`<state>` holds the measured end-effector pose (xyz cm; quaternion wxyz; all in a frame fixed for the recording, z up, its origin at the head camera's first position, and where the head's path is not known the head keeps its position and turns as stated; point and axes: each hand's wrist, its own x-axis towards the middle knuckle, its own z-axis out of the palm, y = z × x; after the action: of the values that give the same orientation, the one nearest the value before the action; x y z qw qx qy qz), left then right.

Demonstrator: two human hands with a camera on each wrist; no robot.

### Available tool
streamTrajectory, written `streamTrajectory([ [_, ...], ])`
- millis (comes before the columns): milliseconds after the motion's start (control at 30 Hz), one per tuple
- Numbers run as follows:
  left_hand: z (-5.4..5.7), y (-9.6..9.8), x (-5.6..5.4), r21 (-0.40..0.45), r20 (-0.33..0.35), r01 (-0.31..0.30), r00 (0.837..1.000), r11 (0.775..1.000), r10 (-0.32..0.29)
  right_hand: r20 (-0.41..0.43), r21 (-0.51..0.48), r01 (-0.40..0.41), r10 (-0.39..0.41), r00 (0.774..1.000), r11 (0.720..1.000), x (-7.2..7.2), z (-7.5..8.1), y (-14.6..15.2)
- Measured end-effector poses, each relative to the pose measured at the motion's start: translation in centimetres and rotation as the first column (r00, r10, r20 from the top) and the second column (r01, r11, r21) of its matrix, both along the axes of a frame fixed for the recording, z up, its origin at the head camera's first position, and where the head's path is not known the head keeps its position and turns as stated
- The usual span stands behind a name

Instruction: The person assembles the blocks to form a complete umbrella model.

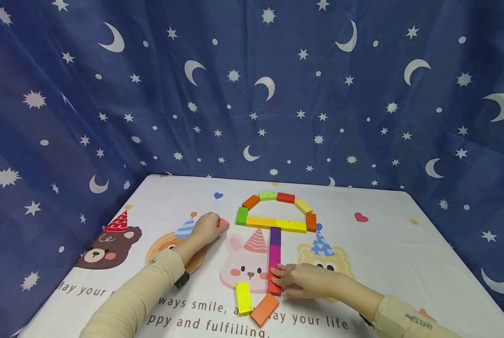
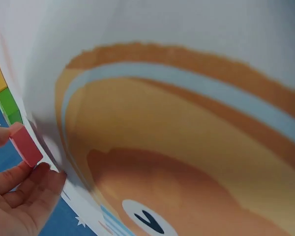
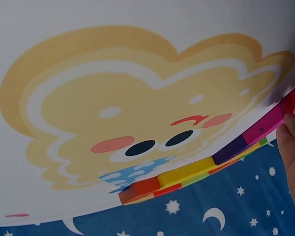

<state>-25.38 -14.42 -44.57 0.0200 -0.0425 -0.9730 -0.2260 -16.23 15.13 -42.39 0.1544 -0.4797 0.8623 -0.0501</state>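
My left hand [image 1: 206, 229] pinches a pink block [image 2: 26, 144] between thumb and fingers, left of the block arch. My right hand [image 1: 304, 280] lies at the lower end of the stem, its fairly straight fingers touching the red block [image 1: 274, 287]. Above that, in line, are a magenta block [image 1: 274, 258] and a purple block [image 1: 275, 235]. The stem meets a row of an orange-yellow block [image 1: 260, 222] and a yellow block [image 1: 291, 226]. A green block [image 1: 242, 216] stands at the arch's left end, an orange block [image 1: 311, 222] at its right.
Near the stem's foot lie a loose yellow block [image 1: 244, 298] and a loose orange block [image 1: 265, 309]. The white tablecloth [image 1: 387, 263] carries printed animal faces and lettering. Behind the table hangs a blue curtain [image 1: 252, 94] with moons and stars.
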Motion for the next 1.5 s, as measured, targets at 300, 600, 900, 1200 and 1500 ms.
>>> streamTrajectory([
  [300,0.6,-0.7,1.1,0.001,-0.015,0.058,0.998,0.998,-0.058,0.012,-0.007,0.000,0.000,1.000,1.000,0.1,-0.2,0.0],
  [600,1.1,-0.9,1.9,0.025,0.025,0.132,0.991,0.991,-0.132,0.005,-0.007,0.000,0.000,1.000,1.000,0.1,-0.3,0.1],
  [900,-0.1,-1.2,3.9,0.056,-0.034,0.226,0.974,0.973,-0.224,0.017,-0.027,-0.016,0.016,1.000,1.000,0.0,-0.5,-0.1],
  [1200,0.7,-0.9,4.4,0.092,-0.049,0.285,0.958,0.954,-0.282,0.040,-0.023,0.021,-0.020,0.999,1.000,-0.2,0.1,-0.1],
  [1500,1.6,-0.1,5.6,0.013,0.007,0.384,0.923,0.923,-0.384,0.033,-0.033,0.018,-0.017,0.999,0.999,-0.2,0.1,0.0],
])
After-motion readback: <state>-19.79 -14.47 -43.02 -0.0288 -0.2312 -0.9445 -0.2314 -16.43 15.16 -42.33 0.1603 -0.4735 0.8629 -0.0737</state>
